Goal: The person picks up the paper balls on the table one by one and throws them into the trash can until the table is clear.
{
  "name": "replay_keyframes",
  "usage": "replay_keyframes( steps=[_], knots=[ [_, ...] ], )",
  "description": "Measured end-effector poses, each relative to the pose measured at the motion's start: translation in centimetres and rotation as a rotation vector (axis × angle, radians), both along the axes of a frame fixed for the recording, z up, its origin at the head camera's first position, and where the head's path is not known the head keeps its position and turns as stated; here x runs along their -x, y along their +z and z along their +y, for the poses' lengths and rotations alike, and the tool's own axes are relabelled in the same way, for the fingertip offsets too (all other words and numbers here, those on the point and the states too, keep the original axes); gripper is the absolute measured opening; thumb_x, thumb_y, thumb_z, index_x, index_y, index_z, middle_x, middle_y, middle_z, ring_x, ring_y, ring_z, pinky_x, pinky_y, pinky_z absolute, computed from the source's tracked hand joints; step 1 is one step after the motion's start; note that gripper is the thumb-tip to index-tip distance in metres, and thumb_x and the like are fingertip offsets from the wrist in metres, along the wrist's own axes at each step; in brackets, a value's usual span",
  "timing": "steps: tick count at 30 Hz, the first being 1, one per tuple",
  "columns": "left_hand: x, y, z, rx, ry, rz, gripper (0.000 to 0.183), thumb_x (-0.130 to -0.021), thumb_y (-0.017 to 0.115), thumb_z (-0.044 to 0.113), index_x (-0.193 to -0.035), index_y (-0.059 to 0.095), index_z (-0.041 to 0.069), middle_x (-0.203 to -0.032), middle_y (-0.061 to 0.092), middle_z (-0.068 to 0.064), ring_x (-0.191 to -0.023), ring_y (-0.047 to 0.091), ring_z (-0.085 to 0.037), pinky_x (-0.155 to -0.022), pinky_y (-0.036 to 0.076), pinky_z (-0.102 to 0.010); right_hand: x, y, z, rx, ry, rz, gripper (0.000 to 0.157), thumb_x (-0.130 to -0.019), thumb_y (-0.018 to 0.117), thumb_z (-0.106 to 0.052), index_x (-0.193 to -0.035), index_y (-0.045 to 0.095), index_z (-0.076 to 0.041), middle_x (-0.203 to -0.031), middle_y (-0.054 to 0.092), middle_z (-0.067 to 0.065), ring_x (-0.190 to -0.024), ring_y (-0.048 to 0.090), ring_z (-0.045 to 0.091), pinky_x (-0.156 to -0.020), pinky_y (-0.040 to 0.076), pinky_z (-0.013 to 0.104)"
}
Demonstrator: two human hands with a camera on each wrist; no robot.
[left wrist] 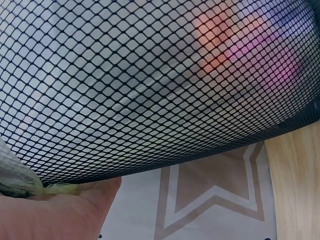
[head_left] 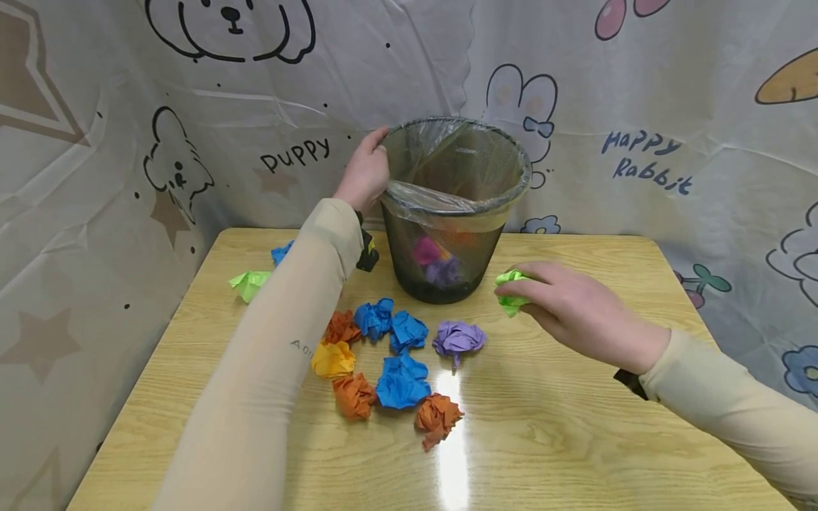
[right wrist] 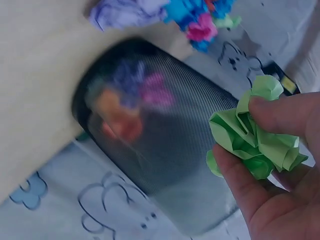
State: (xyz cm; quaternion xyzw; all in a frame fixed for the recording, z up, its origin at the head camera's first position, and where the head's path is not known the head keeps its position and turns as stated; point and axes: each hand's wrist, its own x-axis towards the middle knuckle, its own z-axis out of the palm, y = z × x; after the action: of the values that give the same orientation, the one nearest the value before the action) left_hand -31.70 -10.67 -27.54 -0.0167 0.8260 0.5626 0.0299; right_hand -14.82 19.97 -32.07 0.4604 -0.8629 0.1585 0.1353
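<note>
My left hand grips the rim of a black mesh wastebasket on its left side. A clear plastic liner folds over that rim. Through the mesh show pink, purple and orange paper balls at the bottom. In the right wrist view a crumpled green paper ball is pinched between thumb and fingers of my right hand, just right of the basket's lower part. On the table nearest this hand lies a purple paper ball.
Several blue paper balls, orange paper balls and a yellow one lie in front of the basket. Another green paper ball sits at the table's left, beyond my left forearm. A printed curtain hangs behind the wooden table.
</note>
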Motion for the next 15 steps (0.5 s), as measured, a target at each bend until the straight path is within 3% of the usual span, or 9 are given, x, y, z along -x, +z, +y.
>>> replay_keyframes(
  steps=[2,7,12,15],
  knots=[
    [0.0,0.0,0.0,0.004,0.001,0.001,0.052,-0.114,0.020,0.026,-0.165,0.020,0.030,-0.170,0.016,0.008,-0.094,0.048,-0.013,-0.079,0.041,-0.029,0.2,1.0,0.2,0.016,-0.011,0.018,0.050,-0.082,0.080,0.009,-0.125,0.068,-0.011,-0.123,0.066,0.010,-0.107,0.065,0.028,-0.087,0.057,0.047],
    [0.0,0.0,0.0,0.007,0.001,-0.003,0.052,-0.114,0.020,0.026,-0.165,0.020,0.031,-0.170,0.016,0.009,-0.082,0.044,-0.009,-0.078,0.040,-0.029,0.7,3.3,0.7,0.057,-0.011,0.066,0.055,-0.078,0.080,0.014,-0.126,0.067,-0.010,-0.127,0.063,0.012,-0.112,0.061,0.030,-0.090,0.053,0.046],
    [0.0,0.0,0.0,-0.004,-0.002,-0.011,0.052,-0.114,0.019,0.027,-0.165,0.019,0.032,-0.170,0.016,0.009,-0.058,0.032,-0.010,-0.070,0.040,-0.028,1.6,5.2,0.9,0.118,0.021,0.107,0.057,-0.075,0.080,0.017,-0.125,0.069,-0.009,-0.123,0.067,0.012,-0.109,0.061,0.031,-0.091,0.047,0.044],
    [0.0,0.0,0.0,-0.002,-0.003,-0.012,0.052,-0.114,0.019,0.027,-0.165,0.019,0.032,-0.170,0.016,0.010,-0.056,0.032,-0.009,-0.068,0.039,-0.028,2.1,6.0,1.1,0.132,0.009,0.115,0.057,-0.076,0.080,0.017,-0.125,0.070,-0.009,-0.122,0.068,0.011,-0.109,0.062,0.030,-0.091,0.046,0.042]
  ],
)
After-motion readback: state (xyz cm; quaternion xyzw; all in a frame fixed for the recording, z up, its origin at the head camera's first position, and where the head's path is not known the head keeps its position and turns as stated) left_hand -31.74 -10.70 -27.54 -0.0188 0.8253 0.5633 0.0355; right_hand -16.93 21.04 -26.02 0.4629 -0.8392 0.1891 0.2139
